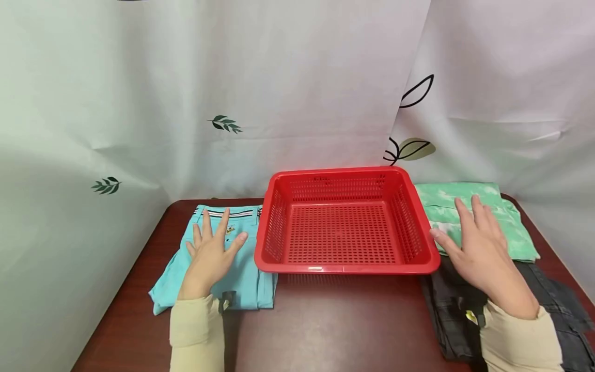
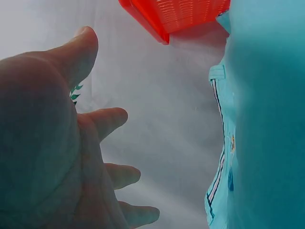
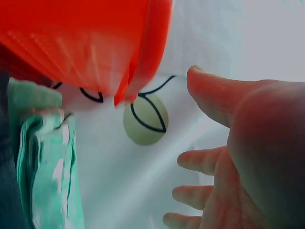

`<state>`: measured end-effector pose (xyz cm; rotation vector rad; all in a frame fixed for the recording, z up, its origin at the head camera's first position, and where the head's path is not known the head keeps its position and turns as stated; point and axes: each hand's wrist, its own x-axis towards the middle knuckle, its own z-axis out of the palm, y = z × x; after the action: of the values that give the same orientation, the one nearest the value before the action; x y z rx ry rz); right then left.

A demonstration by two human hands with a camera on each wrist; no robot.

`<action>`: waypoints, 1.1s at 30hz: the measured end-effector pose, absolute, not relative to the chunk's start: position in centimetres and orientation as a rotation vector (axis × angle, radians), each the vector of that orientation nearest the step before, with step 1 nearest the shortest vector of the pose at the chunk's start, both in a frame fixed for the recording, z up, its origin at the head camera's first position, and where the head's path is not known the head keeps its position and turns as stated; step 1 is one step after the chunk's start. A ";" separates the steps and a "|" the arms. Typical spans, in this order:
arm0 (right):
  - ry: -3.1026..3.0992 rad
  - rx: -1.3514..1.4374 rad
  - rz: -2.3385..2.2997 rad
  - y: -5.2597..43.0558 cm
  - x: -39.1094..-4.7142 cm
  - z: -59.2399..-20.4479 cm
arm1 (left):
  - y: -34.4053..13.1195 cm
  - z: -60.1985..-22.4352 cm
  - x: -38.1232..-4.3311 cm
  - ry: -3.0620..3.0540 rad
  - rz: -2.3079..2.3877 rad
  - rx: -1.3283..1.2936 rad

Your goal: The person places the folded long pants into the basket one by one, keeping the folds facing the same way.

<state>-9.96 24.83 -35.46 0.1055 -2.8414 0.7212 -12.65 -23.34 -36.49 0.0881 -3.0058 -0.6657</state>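
Note:
Between my two hands a red plastic basket [image 1: 341, 269] with perforated walls stands on the table, with nothing in it. My left hand [image 1: 211, 258] hovers with spread fingers above folded light-blue trousers [image 1: 244, 281], which have a striped waistband. In the left wrist view that hand [image 2: 62, 143] holds nothing, and the blue trousers [image 2: 267, 124] lie beside it. On the other side my right hand [image 1: 481, 250], fingers spread, is over a folded green-and-white garment [image 1: 516, 227] and dark jeans [image 1: 448, 320]. The right wrist view shows this hand [image 3: 252, 143] apart from the basket [image 3: 157, 38].
The dark reddish-brown table [image 1: 344, 325] reaches back to a whitish cloth [image 1: 288, 93] with printed leaves, which hangs behind it and along both sides. The green garment lies at the back right, partly beside the basket, with the jeans in front of it.

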 end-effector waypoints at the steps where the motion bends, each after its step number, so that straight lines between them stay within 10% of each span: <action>1: -2.840 0.109 0.728 24.6 -9.9 -35.4 | -23.4 -36.5 -12.6 -3.008 -0.668 0.090; 33: -2.610 0.503 0.847 14.3 -6.2 -33.7 | -27.9 -38.0 -9.6 -3.035 -0.665 0.254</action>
<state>-6.15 14.33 -33.74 0.5027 -2.6101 0.8468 -9.65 -27.93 -37.96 0.2539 -3.0351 -0.6650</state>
